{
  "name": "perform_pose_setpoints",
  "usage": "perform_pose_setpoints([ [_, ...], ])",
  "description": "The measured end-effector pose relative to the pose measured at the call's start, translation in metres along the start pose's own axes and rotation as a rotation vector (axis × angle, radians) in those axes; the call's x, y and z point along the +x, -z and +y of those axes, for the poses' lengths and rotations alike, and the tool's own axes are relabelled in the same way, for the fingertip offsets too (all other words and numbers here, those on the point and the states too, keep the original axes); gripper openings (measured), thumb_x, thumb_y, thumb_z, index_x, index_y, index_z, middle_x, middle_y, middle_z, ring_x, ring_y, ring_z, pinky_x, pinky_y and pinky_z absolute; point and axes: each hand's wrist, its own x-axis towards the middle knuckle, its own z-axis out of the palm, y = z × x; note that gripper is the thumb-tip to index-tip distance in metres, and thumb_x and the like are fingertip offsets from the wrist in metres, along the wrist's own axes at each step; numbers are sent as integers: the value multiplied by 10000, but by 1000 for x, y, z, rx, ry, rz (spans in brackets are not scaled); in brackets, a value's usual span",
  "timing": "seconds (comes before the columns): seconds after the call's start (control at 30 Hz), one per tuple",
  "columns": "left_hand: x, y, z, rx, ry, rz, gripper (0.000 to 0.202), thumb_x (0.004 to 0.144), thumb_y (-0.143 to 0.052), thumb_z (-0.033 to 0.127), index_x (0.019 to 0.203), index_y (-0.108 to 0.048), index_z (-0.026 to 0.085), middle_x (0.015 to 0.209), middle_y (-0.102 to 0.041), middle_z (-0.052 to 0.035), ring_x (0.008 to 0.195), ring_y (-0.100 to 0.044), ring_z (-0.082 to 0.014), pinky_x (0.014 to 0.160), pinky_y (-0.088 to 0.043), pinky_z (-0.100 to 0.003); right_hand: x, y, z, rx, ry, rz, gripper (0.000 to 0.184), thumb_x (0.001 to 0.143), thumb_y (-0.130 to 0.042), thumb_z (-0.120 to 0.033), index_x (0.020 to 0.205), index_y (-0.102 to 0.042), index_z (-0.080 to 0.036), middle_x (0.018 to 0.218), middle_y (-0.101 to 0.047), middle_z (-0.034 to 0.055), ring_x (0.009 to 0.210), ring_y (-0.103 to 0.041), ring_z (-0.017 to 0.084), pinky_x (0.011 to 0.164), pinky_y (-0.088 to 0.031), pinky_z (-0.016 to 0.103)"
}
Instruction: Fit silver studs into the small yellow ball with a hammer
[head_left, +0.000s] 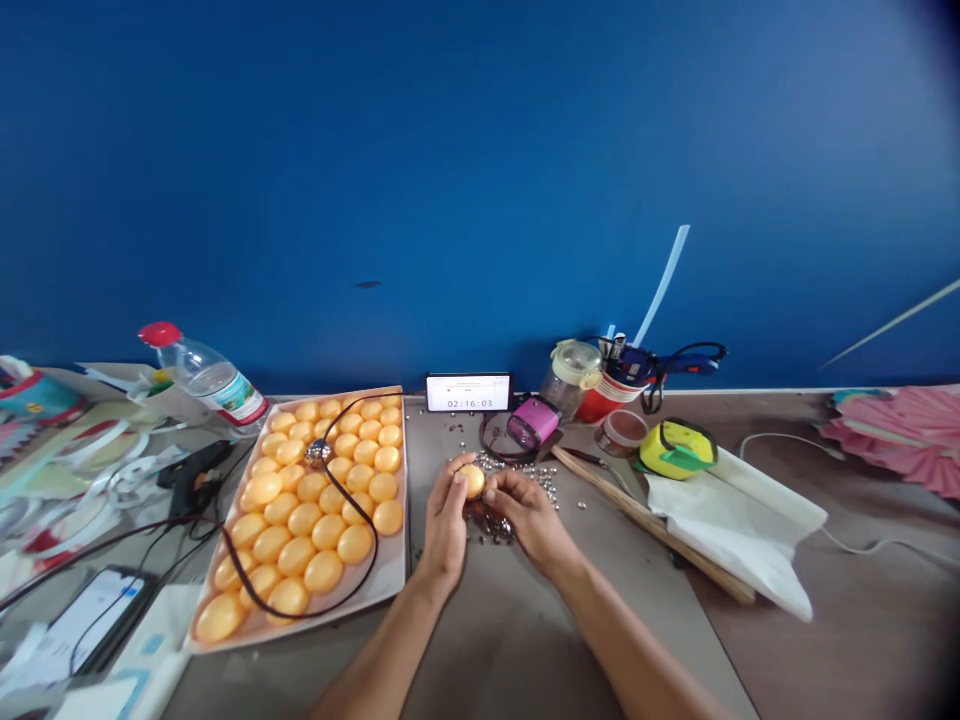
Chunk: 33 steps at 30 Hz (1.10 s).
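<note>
Just below centre frame, the left hand (pixel 447 515) grips a round, yellow-orange ball (pixel 474 481) between its fingers. The right hand (pixel 526 512) curls its fingers beside it, grip unclear, near small silver beads (pixel 549 484) on the grey surface (pixel 499 630).

Blue wall (pixel 465 180), small dark mark (pixel 369 285), grey-and-brown tabletop (pixel 517 640)

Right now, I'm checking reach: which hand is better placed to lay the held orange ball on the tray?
Likely the left hand: its grip is on the orange ball, and it is nearer the tray. The right hand is farther away, beside the silver beads.
</note>
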Motion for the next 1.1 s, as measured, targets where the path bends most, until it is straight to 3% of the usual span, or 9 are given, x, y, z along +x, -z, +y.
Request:
perform_pose_setpoints([
  [0.23, -2, 2, 5, 124, 6, -76, 361, 834, -462, 421, 1032, -615, 161, 1103, -612, -83, 1028, -544, -220, 904, -414, -323, -2, -2, -3, 161, -90, -6, 267, 634, -720, -352, 658, -530, -167, 602, -553, -13, 582, -503, 106, 580, -362, 224],
  [0.43, -5, -1, 4, 201, -61, -98, 368, 853, -428, 436, 1042, -591, 166, 1075, -603, -80, 1023, -523, -204, 922, -393, -317, -1, -5, 1, 12, -65, 103, 279, 627, -717, -379, 641, -536, -167, 576, -549, -18, 520, -464, 94, 503, -335, 215],
  [0.63, -4, -2, 2, 95, 33, -60, 384, 844, -443, 461, 1028, -597, 161, 1044, -604, -81, 945, -545, -202, 820, -438, -298, 1, -3, 0, -59, 14, 121, 241, 711, -634, -379, 722, -489, -187, 593, -550, -24, 530, -505, 117, 536, -390, 246],
  [0.7, -1, -2, 1, 39, 43, -32, 401, 832, -461, 477, 1032, -598, 157, 1019, -609, -82, 889, -557, -191, 760, -449, -280, 2, 1, -3, -239, 132, 134, 184, 772, -564, -362, 750, -498, -192, 638, -560, -9, 586, -523, 133, 573, -401, 261],
  [0.87, 2, -1, -1, -90, 54, 52, 450, 814, -479, 512, 1072, -573, 156, 881, -615, -64, 640, -523, -119, 591, -431, -233, 0, 10, 0, -1028, 446, 183, 126, 799, -528, -262, 881, -593, -191, 906, -596, 65, 889, -516, 210, 788, -367, 340],
  [1.0, 1, -2, 1, -133, 66, 43, 432, 827, -472, 492, 1091, -551, 159, 848, -591, -51, 579, -480, -87, 557, -412, -212, -3, 5, 7, -1364, 456, 107, 354, 761, -600, -316, 1096, -560, -207, 1034, -564, 101, 947, -481, 251, 811, -335, 374],
  [1.1, 0, -3, 2, -147, 75, 38, 405, 839, -466, 471, 1091, -543, 163, 827, -569, -39, 573, -465, -78, 556, -405, -206, -4, 1, 9, -1444, 429, 77, 261, 775, -597, -295, 1026, -586, -223, 969, -575, 76, 898, -483, 230, 775, -320, 348],
])
